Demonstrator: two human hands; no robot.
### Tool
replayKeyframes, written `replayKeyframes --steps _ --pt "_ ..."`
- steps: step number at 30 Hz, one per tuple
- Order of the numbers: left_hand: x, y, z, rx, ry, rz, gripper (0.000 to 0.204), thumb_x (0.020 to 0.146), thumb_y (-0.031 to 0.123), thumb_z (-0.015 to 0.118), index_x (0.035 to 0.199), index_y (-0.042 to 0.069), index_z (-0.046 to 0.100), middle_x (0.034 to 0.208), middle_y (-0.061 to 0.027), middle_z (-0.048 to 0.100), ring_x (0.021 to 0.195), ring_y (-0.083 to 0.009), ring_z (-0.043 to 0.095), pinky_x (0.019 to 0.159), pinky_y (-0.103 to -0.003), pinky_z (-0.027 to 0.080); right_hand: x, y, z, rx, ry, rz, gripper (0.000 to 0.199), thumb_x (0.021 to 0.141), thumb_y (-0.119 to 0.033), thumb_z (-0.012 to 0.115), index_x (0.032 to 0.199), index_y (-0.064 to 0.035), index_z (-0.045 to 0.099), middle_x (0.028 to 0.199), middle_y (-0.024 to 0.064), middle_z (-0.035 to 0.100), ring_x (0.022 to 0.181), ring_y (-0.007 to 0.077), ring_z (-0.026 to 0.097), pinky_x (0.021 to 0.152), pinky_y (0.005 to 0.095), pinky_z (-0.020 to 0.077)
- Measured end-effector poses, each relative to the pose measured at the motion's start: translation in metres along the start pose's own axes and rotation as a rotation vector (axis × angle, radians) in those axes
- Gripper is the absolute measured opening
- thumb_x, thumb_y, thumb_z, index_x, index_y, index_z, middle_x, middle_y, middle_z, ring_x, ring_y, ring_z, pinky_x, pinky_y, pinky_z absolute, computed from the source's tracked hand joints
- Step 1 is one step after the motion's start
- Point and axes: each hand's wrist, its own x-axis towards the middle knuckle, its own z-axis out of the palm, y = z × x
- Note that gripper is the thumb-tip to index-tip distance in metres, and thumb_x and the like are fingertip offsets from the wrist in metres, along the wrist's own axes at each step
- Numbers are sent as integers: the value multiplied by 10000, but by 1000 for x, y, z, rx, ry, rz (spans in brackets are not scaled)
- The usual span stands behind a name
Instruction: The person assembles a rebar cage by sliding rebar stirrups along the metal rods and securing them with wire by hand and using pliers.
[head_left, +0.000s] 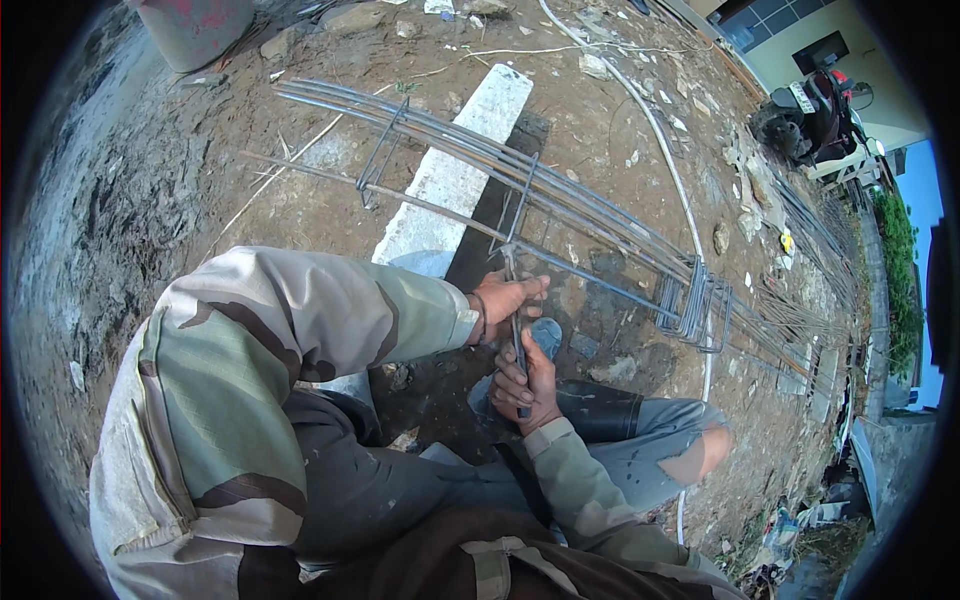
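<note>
Both of my hands are at a pair of long-handled steel pincers, whose head meets the lower bar of a rebar cage beside a square stirrup. My left hand is closed around the upper part of the handles, just below the head. Lower down, my right hand wraps its fingers round the handle ends. Any tie wire at the jaws is too small to make out. The cage lies across a pale concrete block. Several stirrups are bunched together towards its right end.
A white hose runs over the dirt beyond and under the cage. Loose rebar lies at the right. A stained bucket stands at the far left, a parked motorcycle at the far right. My bent knee is right of my hands.
</note>
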Motion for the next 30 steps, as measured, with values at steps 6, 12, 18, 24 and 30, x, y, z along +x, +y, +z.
replayKeyframes --steps 6,12,18,24,30 --pt "5 5 -13 -34 -158 -33 164 1037 143 580 1117 1 607 1005 -173 728 1070 -267 702 889 -411 593 -8 3 -4 -436 115 -149 347 1031 -366 616 954 -28 624 571 3 518 427 118 466 438 300 412" --pt "0 -5 -10 -97 -119 1 179 1022 183 632 1087 18 602 957 -105 714 1022 -247 698 895 -391 577 -13 -11 -4 -1268 469 -438 375 1006 -350 626 853 -8 634 639 75 629 489 150 593 453 320 465" --pt "2 -9 -21 424 -138 319 387 1052 444 573 1094 62 616 960 -67 687 926 -151 629 848 -334 506 -9 -11 -12 405 -251 153 530 1096 -459 430 880 -20 633 560 49 532 399 168 514 420 323 458" --pt "-12 -11 -40 718 10 486 499 1100 476 401 1185 30 608 948 -106 692 903 -179 672 864 -360 557 -5 7 -3 -314 182 -169 412 1039 -411 587 932 -14 613 623 60 576 422 140 519 391 262 436" --pt "-20 -1 -48 342 -245 2 621 1059 567 434 1379 45 536 1191 -146 681 1055 -276 701 897 -437 599 -9 -7 -11 -1125 516 -492 275 993 -266 646 945 2 606 604 70 600 448 158 569 405 298 454"
